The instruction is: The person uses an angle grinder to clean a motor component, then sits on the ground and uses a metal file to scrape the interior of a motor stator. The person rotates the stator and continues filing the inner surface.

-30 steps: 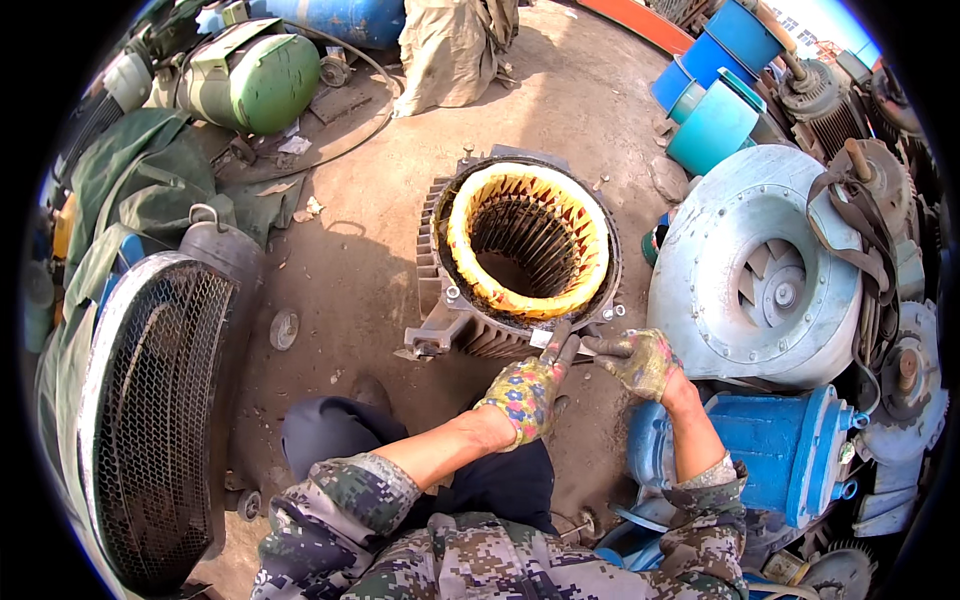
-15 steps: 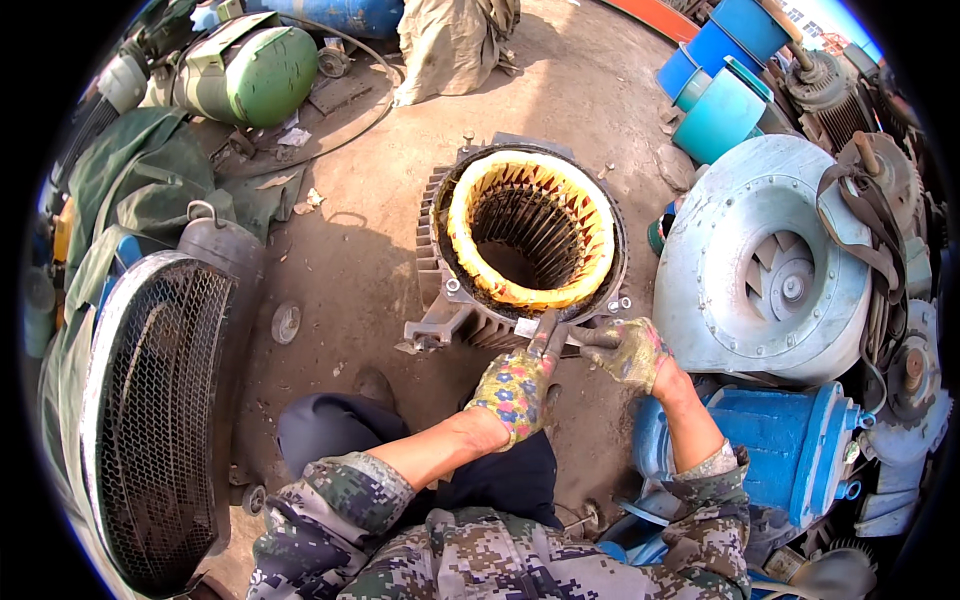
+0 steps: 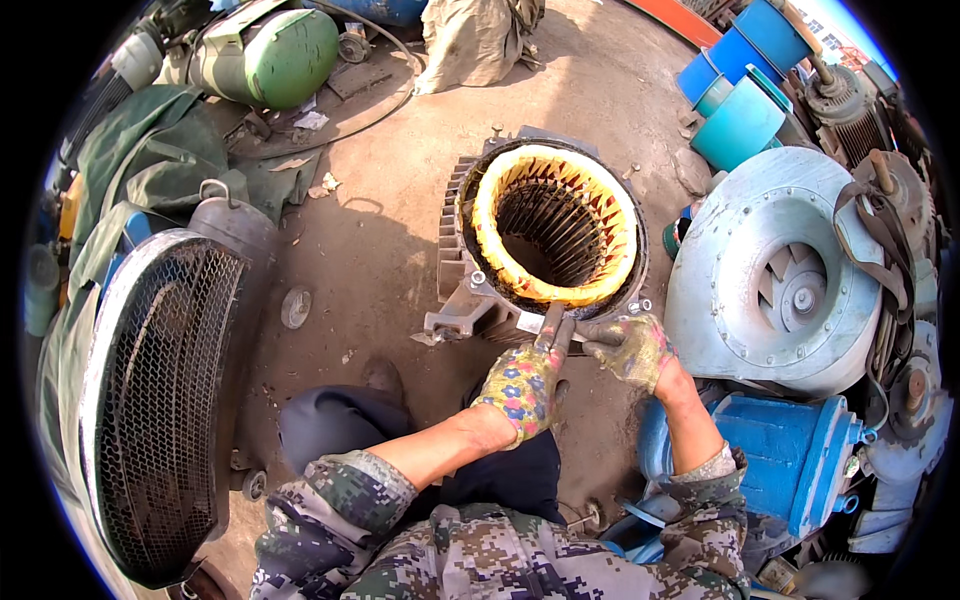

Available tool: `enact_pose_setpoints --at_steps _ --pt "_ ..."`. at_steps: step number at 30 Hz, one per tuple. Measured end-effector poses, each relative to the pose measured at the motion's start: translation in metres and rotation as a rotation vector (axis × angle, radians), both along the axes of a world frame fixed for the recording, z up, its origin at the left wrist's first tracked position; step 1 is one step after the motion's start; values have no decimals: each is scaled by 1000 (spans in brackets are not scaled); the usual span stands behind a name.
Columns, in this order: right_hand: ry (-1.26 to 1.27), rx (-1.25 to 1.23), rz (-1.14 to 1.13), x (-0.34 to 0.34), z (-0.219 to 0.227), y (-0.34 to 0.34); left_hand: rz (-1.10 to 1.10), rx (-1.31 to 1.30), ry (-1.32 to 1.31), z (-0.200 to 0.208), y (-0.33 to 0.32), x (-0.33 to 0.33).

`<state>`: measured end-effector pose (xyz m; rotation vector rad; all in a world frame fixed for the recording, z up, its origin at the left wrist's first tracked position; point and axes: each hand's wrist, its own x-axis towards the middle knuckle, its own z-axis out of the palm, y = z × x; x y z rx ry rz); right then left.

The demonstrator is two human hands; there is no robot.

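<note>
A motor stator (image 3: pixel 462 215) in a finned grey housing stands on the ground before me, its yellow-wrapped winding ring (image 3: pixel 488 248) facing up. At its near edge is my left hand (image 3: pixel 522 390) in a flower-patterned glove, two dark fingertips stretched out against the rim. My right hand (image 3: pixel 635 350), gloved too, is close by on the right with its fingers curled together. A thin pale piece shows between the hands, but what the right fingers grip is too small to name. A small white patch (image 3: pixel 529 321) lies left of the left fingertips.
On the right stand a grey blower housing (image 3: pixel 710 300), a blue motor (image 3: pixel 765 450) and a teal bucket (image 3: pixel 738 125). A curved mesh guard (image 3: pixel 165 390) stands at the left, with a green tank (image 3: pixel 290 65) and a hose (image 3: pixel 400 100) behind it.
The view has shifted slightly, so the stator and surroundings sit a little further right. Both hands keep nearly the same pose at the stator's near rim.
</note>
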<state>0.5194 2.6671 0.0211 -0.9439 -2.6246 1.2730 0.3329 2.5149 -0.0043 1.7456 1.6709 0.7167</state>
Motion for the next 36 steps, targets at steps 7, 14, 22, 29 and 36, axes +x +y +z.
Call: enact_pose_setpoints --at_steps 7,14,22,29,36 --pt "-83 563 214 26 -23 -22 -114 191 48 10 -24 -4" --pt "-34 151 -1 41 43 -42 -111 205 525 14 -28 -12" --pt "611 -466 -616 86 0 -83 -125 167 388 -4 -31 -22" --pt "684 -747 -892 -8 -23 -136 -171 312 440 -23 -28 -17" --pt "626 -609 -930 2 -25 -101 22 71 344 -22 -26 1"
